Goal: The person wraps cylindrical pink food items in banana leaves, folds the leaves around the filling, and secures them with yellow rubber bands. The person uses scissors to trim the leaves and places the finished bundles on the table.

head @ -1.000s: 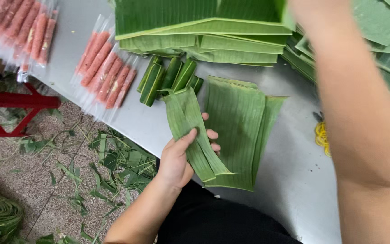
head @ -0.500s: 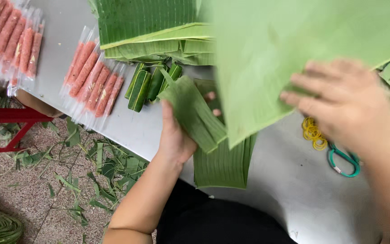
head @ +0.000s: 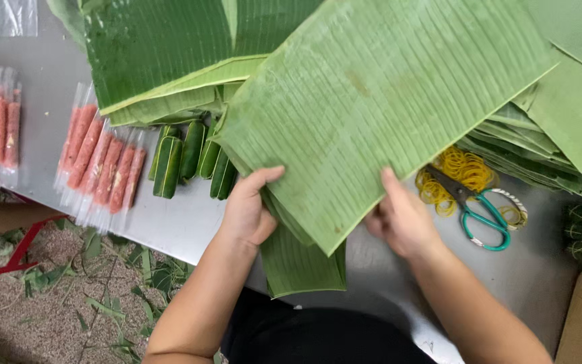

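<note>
Both hands clamped on banana leaf (head: 385, 114), left hand (head: 249, 210), right hand (head: 402, 219), probably pinching its near edge.

Both hands, left hand (head: 247, 212) and right hand (head: 402, 219), hold a big green leaf (head: 378, 108); scissors (head: 476, 209) lie just right of them.

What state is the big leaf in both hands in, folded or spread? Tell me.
Spread. The banana leaf lies flat and open, unfolded, with the left hand and right hand at its lower edge.
</note>
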